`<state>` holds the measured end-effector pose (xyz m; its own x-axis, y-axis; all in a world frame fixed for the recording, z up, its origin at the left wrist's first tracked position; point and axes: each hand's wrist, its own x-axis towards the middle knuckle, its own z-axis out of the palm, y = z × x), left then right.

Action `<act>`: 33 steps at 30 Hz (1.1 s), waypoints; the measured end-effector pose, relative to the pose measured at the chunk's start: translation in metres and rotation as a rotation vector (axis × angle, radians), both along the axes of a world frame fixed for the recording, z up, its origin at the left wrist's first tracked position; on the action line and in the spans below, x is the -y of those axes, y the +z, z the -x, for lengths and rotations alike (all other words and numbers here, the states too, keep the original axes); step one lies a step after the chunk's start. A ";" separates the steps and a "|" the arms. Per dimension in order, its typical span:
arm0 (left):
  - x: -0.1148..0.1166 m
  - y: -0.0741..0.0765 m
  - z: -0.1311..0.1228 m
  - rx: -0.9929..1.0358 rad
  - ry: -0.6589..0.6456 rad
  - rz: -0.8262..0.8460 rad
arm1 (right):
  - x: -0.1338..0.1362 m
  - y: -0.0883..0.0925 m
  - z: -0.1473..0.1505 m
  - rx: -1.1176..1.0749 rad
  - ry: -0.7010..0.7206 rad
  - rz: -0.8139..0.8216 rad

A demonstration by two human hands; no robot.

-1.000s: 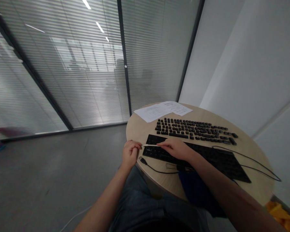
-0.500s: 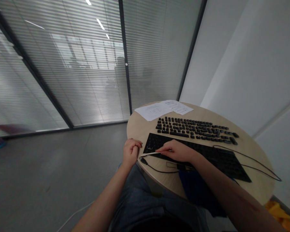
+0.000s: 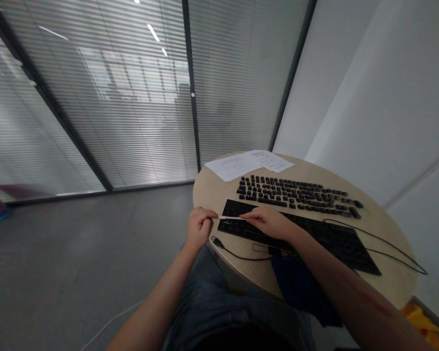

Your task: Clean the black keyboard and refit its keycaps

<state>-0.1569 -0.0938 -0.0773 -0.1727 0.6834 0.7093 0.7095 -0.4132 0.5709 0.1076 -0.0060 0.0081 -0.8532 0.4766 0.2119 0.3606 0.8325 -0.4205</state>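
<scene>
A black keyboard base (image 3: 314, 239) with its keys taken off lies on the round wooden table (image 3: 212, 195). My right hand (image 3: 272, 223) rests on its left part and pinches a thin white stick (image 3: 231, 218) that lies across the left end. My left hand (image 3: 198, 228) is curled at the table's edge, beside the keyboard's left end, close to the stick's tip. Behind the base, several loose black keycaps (image 3: 296, 194) are laid out in rows.
Paper sheets (image 3: 249, 163) lie at the table's far edge. A black cable (image 3: 391, 243) loops at the right, and a USB plug (image 3: 215, 241) lies near the front edge. Glass partitions with blinds stand behind. A white wall is on the right, and grey floor on the left.
My right hand has moved the white stick from the keyboard's near left corner up toward its far edge. My left hand has barely shifted.
</scene>
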 end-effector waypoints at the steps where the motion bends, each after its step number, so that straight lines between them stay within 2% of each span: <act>1: 0.000 0.000 0.000 -0.001 -0.001 0.002 | 0.001 0.001 0.000 0.001 0.047 0.031; 3: 0.000 0.001 -0.001 0.000 -0.001 0.005 | 0.001 0.001 0.000 -0.014 0.073 0.070; 7: 0.001 0.000 -0.001 0.008 0.008 0.009 | -0.001 0.000 0.002 -0.079 -0.103 0.021; 9: 0.000 0.000 -0.001 0.011 0.010 0.011 | -0.001 -0.001 0.003 -0.078 -0.132 0.013; 14: 0.000 -0.002 0.000 0.015 0.013 0.019 | 0.003 0.000 0.003 -0.067 0.056 0.273; 16: -0.001 -0.002 0.000 0.017 0.016 0.022 | 0.003 0.000 0.002 -0.084 0.006 0.238; 19: -0.001 -0.003 0.000 0.019 0.017 0.018 | 0.001 0.001 0.002 -0.069 -0.106 0.085; 24: -0.001 -0.003 0.000 0.020 0.015 0.009 | 0.002 0.002 0.002 -0.040 0.020 0.227; 27: -0.001 -0.002 0.000 0.018 0.019 0.017 | 0.001 0.001 0.002 -0.061 -0.079 0.117; 29: 0.000 -0.002 0.000 0.017 0.020 0.020 | 0.000 0.000 0.002 -0.058 -0.093 0.093; 33: 0.000 -0.002 0.000 0.011 0.017 0.024 | -0.001 0.000 0.000 -0.043 0.042 0.274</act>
<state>-0.1565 -0.0938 -0.0791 -0.1923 0.6970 0.6908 0.7103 -0.3869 0.5881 0.1072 -0.0052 0.0079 -0.8663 0.4858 0.1165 0.3052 0.6992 -0.6464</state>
